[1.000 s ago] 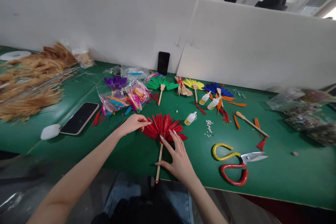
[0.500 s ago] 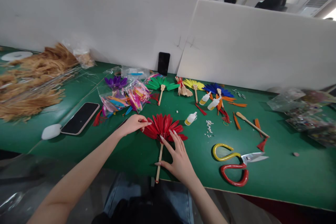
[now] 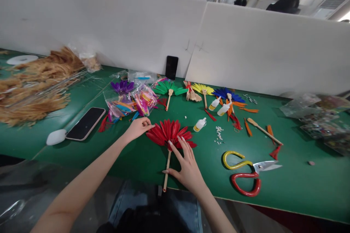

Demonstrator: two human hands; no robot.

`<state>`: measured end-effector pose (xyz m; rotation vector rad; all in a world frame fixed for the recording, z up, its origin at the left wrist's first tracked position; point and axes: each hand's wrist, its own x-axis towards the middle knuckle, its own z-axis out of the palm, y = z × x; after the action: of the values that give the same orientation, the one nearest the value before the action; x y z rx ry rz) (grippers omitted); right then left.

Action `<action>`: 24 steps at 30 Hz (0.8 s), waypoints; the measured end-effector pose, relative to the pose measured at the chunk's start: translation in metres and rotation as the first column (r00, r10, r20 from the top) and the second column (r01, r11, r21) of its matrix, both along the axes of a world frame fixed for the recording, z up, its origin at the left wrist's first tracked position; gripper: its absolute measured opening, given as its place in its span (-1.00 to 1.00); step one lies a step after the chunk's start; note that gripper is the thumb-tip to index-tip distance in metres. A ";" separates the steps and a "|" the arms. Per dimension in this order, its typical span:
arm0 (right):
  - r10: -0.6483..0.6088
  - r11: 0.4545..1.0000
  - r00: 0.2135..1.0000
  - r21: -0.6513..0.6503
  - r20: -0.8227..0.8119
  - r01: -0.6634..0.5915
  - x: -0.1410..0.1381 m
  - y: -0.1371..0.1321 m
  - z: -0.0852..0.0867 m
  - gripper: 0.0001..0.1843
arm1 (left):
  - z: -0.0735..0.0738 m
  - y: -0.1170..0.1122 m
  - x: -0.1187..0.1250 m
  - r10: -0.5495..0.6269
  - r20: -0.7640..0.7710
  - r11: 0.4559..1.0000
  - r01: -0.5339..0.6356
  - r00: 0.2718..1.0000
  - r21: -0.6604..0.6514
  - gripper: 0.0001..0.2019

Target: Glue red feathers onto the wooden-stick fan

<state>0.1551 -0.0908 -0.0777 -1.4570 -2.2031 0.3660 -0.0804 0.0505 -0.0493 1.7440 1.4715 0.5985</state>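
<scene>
A red feather fan [image 3: 175, 131] with a pale wooden handle [image 3: 167, 171] lies in front of me, the handle's end reaching the table's near edge. At the fan's left side my left hand [image 3: 139, 129] has its fingers curled and pinched at the tip of an outer red feather. My right hand [image 3: 187, 164] is spread, its fingertips resting on the base of the feathers and its thumb touching the handle. A small white glue bottle [image 3: 199, 124] stands tilted beyond the fan, and white beads [image 3: 219, 134] are scattered to its right.
Large scissors [image 3: 247, 173] with yellow and red handles lie at right. Farther back are green [image 3: 169, 89], yellow [image 3: 202, 89] and blue [image 3: 229, 94] feather fans. A phone [image 3: 85, 123], bagged feathers [image 3: 133, 103] and tan raffia-like bundles [image 3: 51, 76] occupy the left. A wooden stick [image 3: 265, 131] lies right.
The left hand has shifted slightly outward along the fan's left edge, its fingers more curled. The right hand stays on the fan. The whole view has shifted a little.
</scene>
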 end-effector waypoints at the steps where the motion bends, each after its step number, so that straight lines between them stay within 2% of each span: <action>1: -0.001 1.000 1.000 0.000 -0.009 0.001 0.000 0.000 0.000 -0.06 | 0.001 0.000 -0.001 0.017 0.007 1.000 -0.017 1.000 0.010 -0.66; 5: 0.005 1.000 0.994 -0.001 -0.105 -0.005 0.003 -0.001 -0.002 -0.08 | 0.010 0.000 -0.007 0.108 0.071 0.992 -0.112 0.992 0.056 -0.68; 8: -0.045 0.999 0.955 -0.009 -0.295 0.045 0.008 -0.003 -0.003 -0.25 | 0.021 -0.007 -0.015 0.164 0.155 0.982 -0.176 0.974 0.069 -0.64; 10: -0.102 0.994 0.891 -0.022 -0.442 0.103 0.012 -0.003 0.001 -0.41 | 0.033 -0.015 -0.018 0.175 0.320 0.982 -0.189 0.931 0.012 -0.65; 11: -0.128 0.991 0.851 -0.036 -0.509 0.128 0.013 -0.004 0.004 -0.47 | 0.040 -0.021 -0.019 0.173 0.447 0.984 -0.172 0.878 -0.045 -0.68; 14: -0.201 0.980 0.690 -0.143 -0.695 0.140 0.013 -0.003 0.022 -0.60 | 0.065 -0.039 -0.013 0.166 0.758 0.982 -0.037 0.631 -0.184 -0.77; 16: -0.226 0.971 0.576 -0.230 -0.786 0.067 0.010 0.000 0.037 -0.69 | 0.079 -0.051 -0.003 0.175 0.849 0.969 0.063 0.498 -0.237 -0.78; 18: -0.234 0.963 0.514 -0.270 -0.826 0.004 0.003 0.005 0.051 -0.77 | 0.089 -0.062 0.009 0.206 0.895 0.941 0.171 0.395 -0.292 -0.76; 21: -0.234 0.959 0.437 -0.281 -0.868 -0.045 -0.008 0.014 0.065 -0.75 | 0.094 -0.074 0.028 0.228 0.920 0.894 0.305 0.318 -0.327 -0.74; 24: -0.214 0.938 0.323 -0.286 -0.922 -0.194 -0.017 0.020 0.072 -0.65 | 0.094 -0.080 0.042 0.215 0.925 0.865 0.379 0.314 -0.330 -0.73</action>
<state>0.1376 -0.0708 -0.0055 -0.9203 -1.1169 1.3052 -0.0384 -0.0296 0.0444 0.6885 0.5219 0.8780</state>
